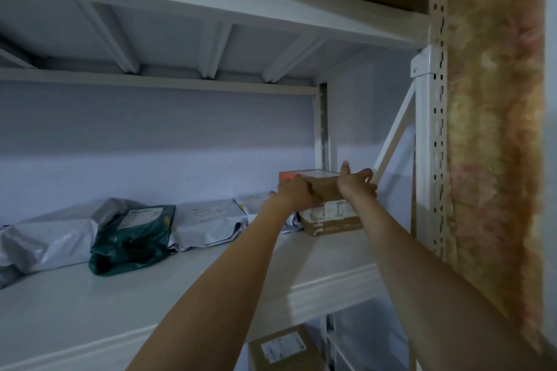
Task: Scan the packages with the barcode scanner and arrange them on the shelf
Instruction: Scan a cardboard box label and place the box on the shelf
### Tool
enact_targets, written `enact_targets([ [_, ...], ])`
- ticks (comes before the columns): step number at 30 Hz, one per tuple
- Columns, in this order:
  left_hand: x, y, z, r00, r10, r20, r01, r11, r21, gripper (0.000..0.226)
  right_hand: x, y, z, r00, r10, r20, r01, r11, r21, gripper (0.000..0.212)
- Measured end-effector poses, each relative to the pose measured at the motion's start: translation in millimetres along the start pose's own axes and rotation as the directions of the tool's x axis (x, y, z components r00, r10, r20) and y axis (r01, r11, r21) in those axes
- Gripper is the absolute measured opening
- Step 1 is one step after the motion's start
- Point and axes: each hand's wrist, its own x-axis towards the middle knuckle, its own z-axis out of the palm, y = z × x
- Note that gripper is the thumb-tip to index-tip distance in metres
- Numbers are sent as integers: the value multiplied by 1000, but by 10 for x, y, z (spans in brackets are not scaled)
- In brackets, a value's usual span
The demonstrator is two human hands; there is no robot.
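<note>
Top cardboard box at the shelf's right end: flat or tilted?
Roughly flat. The top cardboard box lies level over the lower box, both hands gripping its sides; full contact can't be confirmed.

Both hands, left (pixel 297 191) and right (pixel 357 182), grip a brown box (pixel 327 190) atop another box (pixel 333 220) at the shelf's (pixel 187 274) back right corner, beside mailer bags (pixel 132 235).

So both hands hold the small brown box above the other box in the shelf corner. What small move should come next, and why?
Probably lower the small brown box the last bit onto the taped box and then let go. The left hand and right hand grip its sides, and it sits right over that box at the right end of the shelf, seemingly already aligned.
</note>
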Motion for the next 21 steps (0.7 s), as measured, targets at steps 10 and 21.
enact_targets([
  [10, 239, -44, 22, 996, -78, 49, 74, 993, 88, 52, 50, -152, 242, 974, -218, 62, 220, 847, -483, 60],
  [21, 393, -322, 152, 1000, -6, -7, 5, 993, -115, 60, 365, -115, 464, 925, -352, 141, 358, 689, -630, 56],
])
